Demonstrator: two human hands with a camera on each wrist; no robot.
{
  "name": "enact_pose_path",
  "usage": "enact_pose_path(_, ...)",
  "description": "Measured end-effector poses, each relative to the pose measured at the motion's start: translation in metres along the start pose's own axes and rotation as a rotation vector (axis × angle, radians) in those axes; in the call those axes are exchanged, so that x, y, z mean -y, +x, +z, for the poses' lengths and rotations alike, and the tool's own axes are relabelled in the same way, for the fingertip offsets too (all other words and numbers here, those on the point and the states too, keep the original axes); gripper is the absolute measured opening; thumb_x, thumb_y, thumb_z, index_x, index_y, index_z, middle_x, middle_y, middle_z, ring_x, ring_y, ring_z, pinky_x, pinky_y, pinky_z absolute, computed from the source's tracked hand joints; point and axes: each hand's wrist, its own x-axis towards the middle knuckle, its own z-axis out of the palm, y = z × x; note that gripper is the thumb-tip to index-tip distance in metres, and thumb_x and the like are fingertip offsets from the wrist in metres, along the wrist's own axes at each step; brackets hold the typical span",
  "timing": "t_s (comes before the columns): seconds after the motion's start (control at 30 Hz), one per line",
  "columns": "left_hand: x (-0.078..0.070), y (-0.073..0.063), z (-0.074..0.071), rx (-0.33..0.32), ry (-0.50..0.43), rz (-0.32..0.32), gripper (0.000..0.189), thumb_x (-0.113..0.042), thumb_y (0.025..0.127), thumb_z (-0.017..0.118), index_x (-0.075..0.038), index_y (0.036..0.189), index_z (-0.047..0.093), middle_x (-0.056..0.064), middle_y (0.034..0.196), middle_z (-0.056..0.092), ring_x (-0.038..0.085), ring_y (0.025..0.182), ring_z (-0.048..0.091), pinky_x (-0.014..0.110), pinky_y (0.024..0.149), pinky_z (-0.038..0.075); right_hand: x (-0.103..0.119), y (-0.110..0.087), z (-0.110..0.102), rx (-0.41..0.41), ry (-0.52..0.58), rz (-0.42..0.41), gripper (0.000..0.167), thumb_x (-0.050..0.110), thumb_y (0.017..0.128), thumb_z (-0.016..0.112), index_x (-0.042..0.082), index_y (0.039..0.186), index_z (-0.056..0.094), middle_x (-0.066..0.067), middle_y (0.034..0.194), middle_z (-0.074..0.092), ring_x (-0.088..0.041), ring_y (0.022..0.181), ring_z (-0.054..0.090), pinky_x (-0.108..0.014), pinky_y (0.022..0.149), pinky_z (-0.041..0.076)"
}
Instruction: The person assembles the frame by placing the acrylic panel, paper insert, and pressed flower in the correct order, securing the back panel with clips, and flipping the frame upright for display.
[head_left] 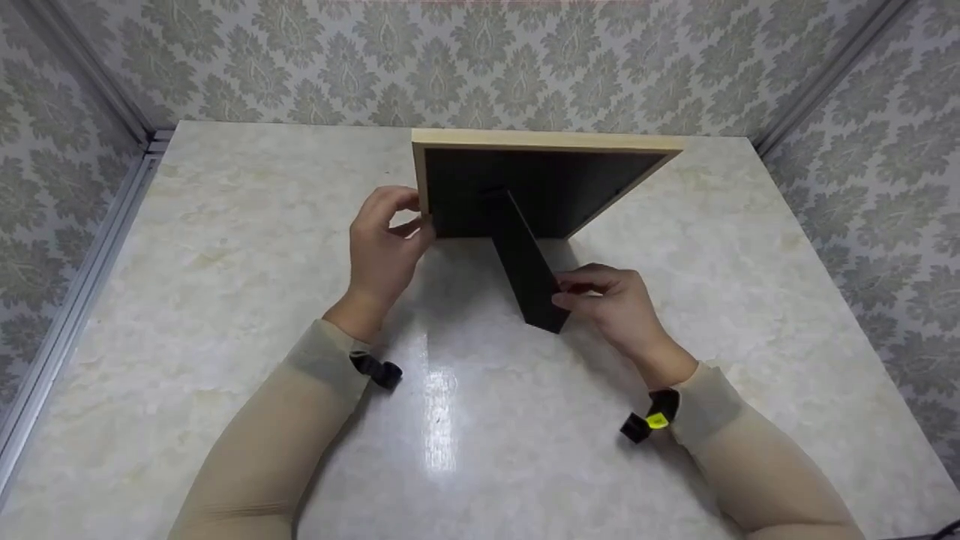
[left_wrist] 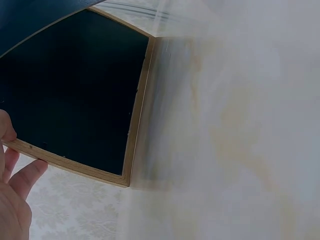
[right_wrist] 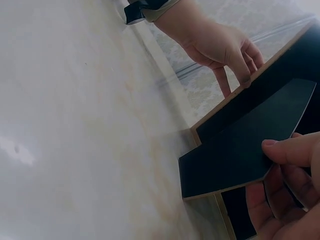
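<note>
A picture frame point(head_left: 547, 141) with a light wooden edge and a black back stands upright on the table, its back toward me. From that back a black easel leg point(head_left: 525, 262) swings out toward me. My left hand point(head_left: 386, 244) grips the frame's left edge between thumb and fingers, also seen in the left wrist view, where fingers press the wooden edge point(left_wrist: 75, 165). With thumb and fingers my right hand point(head_left: 611, 304) pinches the leg's right edge near its lower end. In the right wrist view the leg point(right_wrist: 235, 145) stands away from the backing. The frame's front is hidden.
The pale marbled table point(head_left: 225, 262) extends around the frame. Patterned wallpaper point(head_left: 480, 60) rises behind and on both sides, with metal rails point(head_left: 67, 330) along the left edge. A dark cable point(head_left: 946, 531) shows at the bottom right corner.
</note>
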Motion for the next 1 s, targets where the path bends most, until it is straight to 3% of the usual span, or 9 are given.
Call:
enact_pose_path(0.13, 0.001, 0.0, 0.0, -0.005, -0.003, 0.015, 0.024, 0.005, 0.098, 0.08, -0.002, 0.12, 0.079, 0.013, 0.122, 0.075, 0.021, 0.114, 0.075, 0.039, 0.096, 0.072, 0.0, -0.003, -0.002, 0.029, 0.004, 0.026, 0.017, -0.005, 0.085, 0.092, 0.002, 0.101, 0.09, 0.002, 0.099, 0.086, -0.013, 0.097, 0.078, -0.022, 0.081, 0.065)
enact_pose_path(0.23, 0.002, 0.0, -0.001, -0.005, 0.0, 0.032, 0.024, 0.006, 0.097, 0.079, -0.003, 0.119, 0.08, 0.014, 0.121, 0.074, 0.021, 0.113, 0.075, 0.038, 0.095, 0.072, 0.001, -0.006, -0.002, 0.063, -0.002, 0.043, 0.016, -0.002, 0.086, 0.094, 0.001, 0.101, 0.089, 0.003, 0.096, 0.086, -0.013, 0.093, 0.078, -0.022, 0.075, 0.064)
enact_pose_path(0.37, 0.004, 0.001, -0.002, 0.001, 0.008, 0.039, 0.023, 0.005, 0.098, 0.079, -0.004, 0.119, 0.08, 0.016, 0.12, 0.074, 0.02, 0.113, 0.075, 0.032, 0.096, 0.071, 0.006, -0.007, -0.006, 0.062, -0.013, 0.043, 0.018, -0.002, 0.089, 0.09, -0.002, 0.106, 0.087, -0.006, 0.101, 0.086, -0.013, 0.093, 0.078, -0.024, 0.076, 0.067)
enact_pose_path(0.5, 0.005, 0.0, 0.001, -0.001, 0.007, 0.034, 0.022, 0.003, 0.098, 0.08, -0.005, 0.118, 0.08, 0.015, 0.119, 0.074, 0.019, 0.112, 0.075, 0.029, 0.094, 0.07, 0.025, -0.005, -0.02, -0.064, 0.026, -0.036, 0.016, -0.008, 0.093, 0.083, -0.003, 0.109, 0.085, -0.008, 0.102, 0.084, -0.014, 0.091, 0.08, -0.028, 0.081, 0.07)
enact_pose_path(0.63, 0.007, 0.0, 0.002, 0.0, -0.018, 0.018, 0.021, 0.002, 0.097, 0.081, -0.005, 0.117, 0.08, 0.012, 0.118, 0.075, 0.016, 0.111, 0.075, 0.031, 0.094, 0.071, 0.055, -0.004, -0.037, -0.252, 0.182, -0.224, 0.015, -0.011, 0.097, 0.079, -0.004, 0.109, 0.084, -0.006, 0.102, 0.082, -0.017, 0.09, 0.079, -0.031, 0.081, 0.071)
enact_pose_path(0.77, 0.007, 0.001, -0.001, -0.004, -0.052, 0.004, 0.023, 0.0, 0.098, 0.082, -0.005, 0.12, 0.081, 0.009, 0.118, 0.076, 0.013, 0.111, 0.074, 0.03, 0.093, 0.071, 0.086, 0.001, -0.049, -0.353, 0.35, -0.397, 0.017, -0.01, 0.101, 0.077, -0.01, 0.117, 0.08, -0.012, 0.108, 0.079, -0.021, 0.095, 0.079, -0.032, 0.079, 0.071)
enact_pose_path(0.87, 0.007, 0.004, -0.005, -0.006, -0.089, 0.001, 0.022, 0.0, 0.099, 0.082, -0.005, 0.12, 0.082, 0.007, 0.117, 0.077, 0.013, 0.11, 0.075, 0.028, 0.09, 0.071, 0.107, 0.006, -0.054, -0.379, 0.42, -0.439, 0.02, -0.008, 0.102, 0.077, -0.013, 0.121, 0.078, -0.015, 0.11, 0.08, -0.024, 0.099, 0.08, -0.033, 0.08, 0.072)
enact_pose_path(1.0, 0.007, 0.009, -0.012, 0.018, -0.159, -0.013, 0.015, 0.002, 0.099, 0.081, -0.002, 0.113, 0.084, 0.005, 0.111, 0.08, 0.012, 0.105, 0.076, 0.026, 0.085, 0.071, 0.129, 0.012, -0.058, -0.387, 0.396, -0.403, 0.021, -0.006, 0.101, 0.08, -0.017, 0.119, 0.079, -0.016, 0.104, 0.084, -0.025, 0.096, 0.084, -0.034, 0.081, 0.072)
